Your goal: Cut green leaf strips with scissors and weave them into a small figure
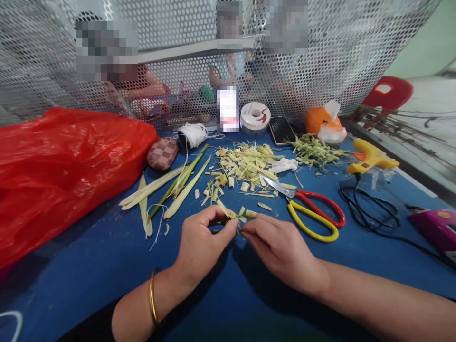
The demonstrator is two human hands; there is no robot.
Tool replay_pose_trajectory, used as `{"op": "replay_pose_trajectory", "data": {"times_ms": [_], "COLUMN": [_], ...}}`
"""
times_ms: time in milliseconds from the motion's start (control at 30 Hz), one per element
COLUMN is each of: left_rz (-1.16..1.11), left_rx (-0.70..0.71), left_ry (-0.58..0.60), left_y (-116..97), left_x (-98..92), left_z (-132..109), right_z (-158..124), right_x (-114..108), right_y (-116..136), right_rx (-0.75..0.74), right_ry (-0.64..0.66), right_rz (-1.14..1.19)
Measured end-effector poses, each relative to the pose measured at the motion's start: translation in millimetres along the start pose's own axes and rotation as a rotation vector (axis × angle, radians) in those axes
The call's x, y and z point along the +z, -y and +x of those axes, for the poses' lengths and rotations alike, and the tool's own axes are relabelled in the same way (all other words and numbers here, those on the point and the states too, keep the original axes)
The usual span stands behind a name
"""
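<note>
Near the middle of the blue table [213, 308], my left hand [206, 242] pinches a small bundle of pale green leaf pieces [231, 214] between thumb and fingers. Just to its right is my right hand [285, 251], its fingers pressed together at the bundle's right side; a short pale piece [251, 213] shows at its fingertips, partly hidden. Cut leaf scraps [245, 164] lie in a heap beyond both hands. Long leaf strips [185, 190] rest to the left. Scissors with red and yellow handles [313, 230] lie partly open to the right of the heap.
A red plastic bag [71, 175] fills the left side. Along the back are white string [194, 135], a ribbon roll [255, 116], a phone [282, 130] and a tissue pack [322, 124]. A yellow glue gun [372, 159] with black cable lies right. People sit beyond the perforated metal screen [171, 42].
</note>
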State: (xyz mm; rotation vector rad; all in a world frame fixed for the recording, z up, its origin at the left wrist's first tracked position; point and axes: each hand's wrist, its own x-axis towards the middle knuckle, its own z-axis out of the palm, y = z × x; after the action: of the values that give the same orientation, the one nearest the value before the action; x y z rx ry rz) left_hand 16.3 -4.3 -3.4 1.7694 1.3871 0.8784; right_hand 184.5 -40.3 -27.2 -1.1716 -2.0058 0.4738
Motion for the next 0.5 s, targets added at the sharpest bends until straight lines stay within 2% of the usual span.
{"op": "replay_pose_trajectory", "data": {"times_ms": [100,200,400,500], "left_rz": [0.017,0.040,0.035,-0.072], "left_rx": [-0.007,0.014,0.080,0.069], "left_ry": [0.031,0.091,0.294,0.355], "left_y": [1.3,1.6,-3.6,-7.4], "left_x": [1.3,1.4,-1.1,-2.2], "left_z": [-0.9,-2.7,-5.4,-4.2], "right_z": [-2.4,-1.6,8.7,14.8], "right_x": [-1.0,-5.9,-17.4,-18.0], "right_y": [1.8,2.8,-3.9,-11.8], "right_rx": [-0.176,-0.223,-0.058,0.165], "right_ry": [-0.023,-0.020,-0.039,0.008], "right_rz": [-0.232,-0.230,0.139,0.314]}}
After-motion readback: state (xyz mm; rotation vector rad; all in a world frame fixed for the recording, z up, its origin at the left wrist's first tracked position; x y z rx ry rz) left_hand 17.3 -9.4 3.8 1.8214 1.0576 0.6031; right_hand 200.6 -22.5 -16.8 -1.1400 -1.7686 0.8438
